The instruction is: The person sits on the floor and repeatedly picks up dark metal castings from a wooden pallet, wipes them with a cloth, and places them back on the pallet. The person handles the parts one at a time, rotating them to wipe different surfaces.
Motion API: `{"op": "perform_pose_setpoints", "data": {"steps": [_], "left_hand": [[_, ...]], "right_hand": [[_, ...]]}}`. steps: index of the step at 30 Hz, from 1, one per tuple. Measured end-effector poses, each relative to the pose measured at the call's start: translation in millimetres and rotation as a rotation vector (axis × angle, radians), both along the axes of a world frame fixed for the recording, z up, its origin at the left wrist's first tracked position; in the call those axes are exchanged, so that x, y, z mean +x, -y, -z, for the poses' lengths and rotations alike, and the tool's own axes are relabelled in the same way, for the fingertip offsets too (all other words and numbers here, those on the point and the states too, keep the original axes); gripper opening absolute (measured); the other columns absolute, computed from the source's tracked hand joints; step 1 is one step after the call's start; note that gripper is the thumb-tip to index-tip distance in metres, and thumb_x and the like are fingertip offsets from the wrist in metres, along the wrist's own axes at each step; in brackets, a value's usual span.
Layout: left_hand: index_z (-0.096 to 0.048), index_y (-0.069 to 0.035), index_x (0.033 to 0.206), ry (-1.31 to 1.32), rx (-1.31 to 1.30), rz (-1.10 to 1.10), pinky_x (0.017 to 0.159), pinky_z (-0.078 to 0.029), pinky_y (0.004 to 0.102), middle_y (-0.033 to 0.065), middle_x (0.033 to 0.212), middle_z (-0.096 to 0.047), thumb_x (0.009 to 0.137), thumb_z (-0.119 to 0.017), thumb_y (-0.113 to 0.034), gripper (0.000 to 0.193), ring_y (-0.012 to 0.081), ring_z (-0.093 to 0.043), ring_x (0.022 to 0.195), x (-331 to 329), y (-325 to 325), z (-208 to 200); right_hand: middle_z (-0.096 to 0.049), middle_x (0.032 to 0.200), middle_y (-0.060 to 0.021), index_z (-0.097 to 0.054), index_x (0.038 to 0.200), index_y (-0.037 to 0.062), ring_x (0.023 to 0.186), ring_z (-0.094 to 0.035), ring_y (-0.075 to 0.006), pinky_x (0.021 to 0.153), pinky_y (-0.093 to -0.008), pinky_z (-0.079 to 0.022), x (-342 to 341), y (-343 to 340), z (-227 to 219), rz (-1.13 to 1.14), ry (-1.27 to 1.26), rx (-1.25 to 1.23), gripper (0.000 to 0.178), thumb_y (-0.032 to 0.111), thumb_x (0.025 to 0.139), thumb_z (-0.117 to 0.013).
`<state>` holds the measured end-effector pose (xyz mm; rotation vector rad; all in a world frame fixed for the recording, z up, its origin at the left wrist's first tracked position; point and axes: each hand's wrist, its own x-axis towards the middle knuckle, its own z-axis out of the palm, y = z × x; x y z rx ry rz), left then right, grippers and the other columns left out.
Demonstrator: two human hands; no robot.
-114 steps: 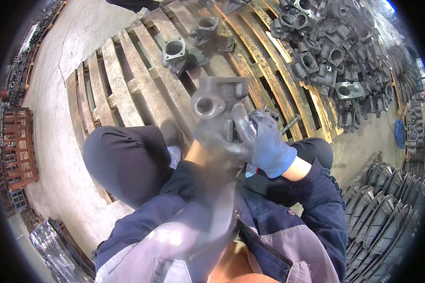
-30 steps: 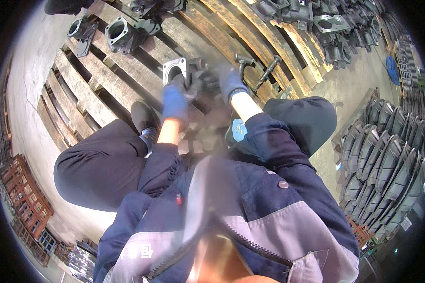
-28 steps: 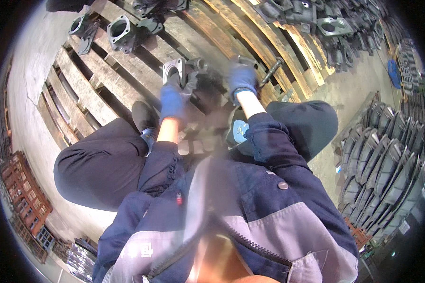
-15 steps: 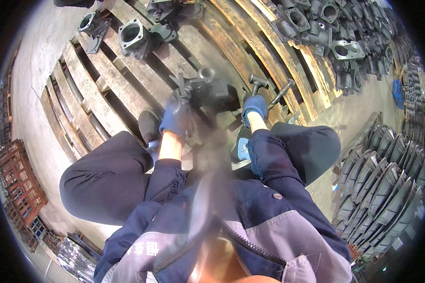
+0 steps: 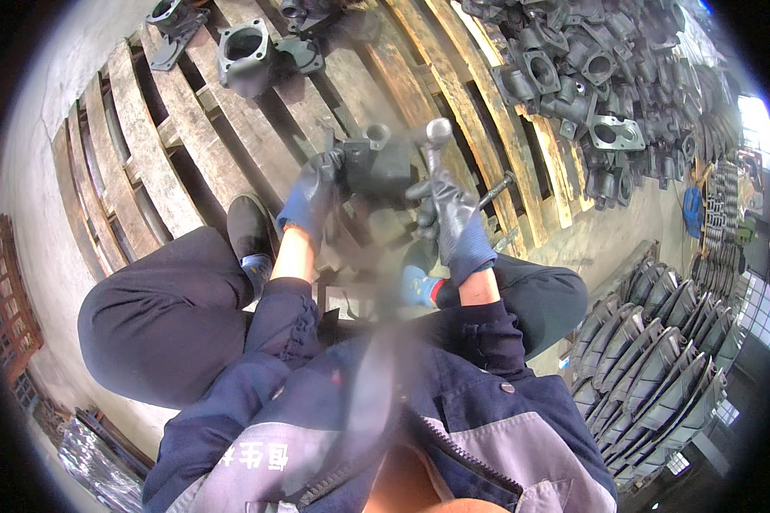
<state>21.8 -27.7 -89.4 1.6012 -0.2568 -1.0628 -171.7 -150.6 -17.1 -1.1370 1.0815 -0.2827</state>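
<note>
My left hand [image 5: 310,192], in a blue glove with a dark coated palm, is closed on the left side of a dark grey metal casting [image 5: 381,167]. A round opening shows at the casting's top; a blur in the picture veils part of it. To its right my right hand [image 5: 455,209], gloved alike, grips a hammer [image 5: 437,135] with its rounded metal head raised. The hammer's handle is mostly hidden by the fingers. Beside that hand a dark metal rod [image 5: 498,188] with a wider end leans on the pallet [image 5: 269,141].
Flanged castings [image 5: 246,47] stand on the far part of the slatted pallet. A large heap of similar castings [image 5: 590,77] lies at far right. Stacked dark curved plates [image 5: 650,342] are at right. My feet flank the work, one shoe [image 5: 250,227] at left.
My right hand has lifted the hammer, turning so its head stands nearer and upright. My left hand stays at the casting. The whole view has shifted slightly.
</note>
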Motion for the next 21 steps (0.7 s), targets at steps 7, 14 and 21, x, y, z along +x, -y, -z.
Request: {"op": "perform_pose_setpoints", "data": {"steps": [7,14,21], "left_hand": [[-0.059,-0.005,0.123,0.037,-0.048,0.048,0.088,-0.048,0.0342,0.0079,0.112,-0.064,0.093,-0.055,-0.056,0.06,0.0194,-0.058,0.101,0,-5,13],[-0.061,-0.006,0.118,0.089,0.005,0.033,0.084,-0.048,0.0304,0.0059,0.105,-0.063,0.095,-0.055,-0.052,0.052,0.0157,-0.057,0.095,-4,-5,-3],[-0.061,-0.007,0.12,0.111,0.058,0.109,0.088,-0.046,0.0315,0.0051,0.109,-0.063,0.095,-0.057,-0.041,0.043,0.0165,-0.056,0.098,5,-5,10]], "right_hand": [[-0.059,0.066,-0.0035,-0.066,0.095,0.0036,0.049,-0.054,-0.0116,0.04,-0.0257,-0.044,33,-20,-7,-0.025,-0.267,0.129,0.039,0.041,0.097,-0.056],[-0.064,0.076,-0.0053,-0.065,0.101,0.0046,0.049,-0.054,-0.0085,0.036,-0.0216,-0.038,23,-25,-31,0.031,-0.155,-0.026,0.023,0.026,0.097,-0.056],[-0.066,0.077,-0.0044,-0.068,0.101,0.0051,0.051,-0.056,-0.0107,0.04,-0.0256,-0.042,28,-20,8,-0.076,-0.293,-0.059,0.025,0.026,0.098,-0.055]]}}
